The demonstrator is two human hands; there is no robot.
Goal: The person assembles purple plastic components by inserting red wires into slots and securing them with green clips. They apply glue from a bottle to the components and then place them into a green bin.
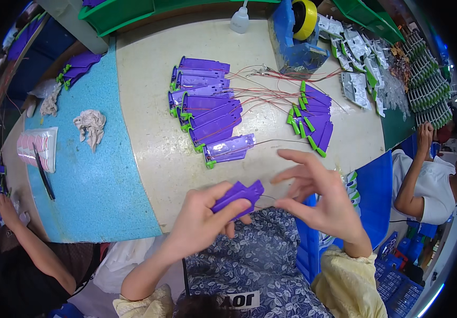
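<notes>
Near the table's front edge, my left hand (199,217) grips a small purple plastic part (237,199), thumb on top and fingers beneath. A thin dark wire (264,199) runs from that part toward my right thumb. My right hand (316,193) hovers just beside it with fingers spread, apparently holding nothing. Beyond my hands a purple panel (231,148) with a green tip lies by itself. Behind it, several overlapping purple panels (207,114) with green ends form a column. Red and white wires (265,95) link these to a fanned stack of purple pieces (316,116) on the right.
A blue tape dispenser (294,50) with yellow tape and a white squeeze bottle (240,21) stand at the back. White-and-green parts (358,63) pile up at right, beside a blue bin (374,191). A rag (89,127) and a black pen (44,175) lie left. Co-workers sit on both sides.
</notes>
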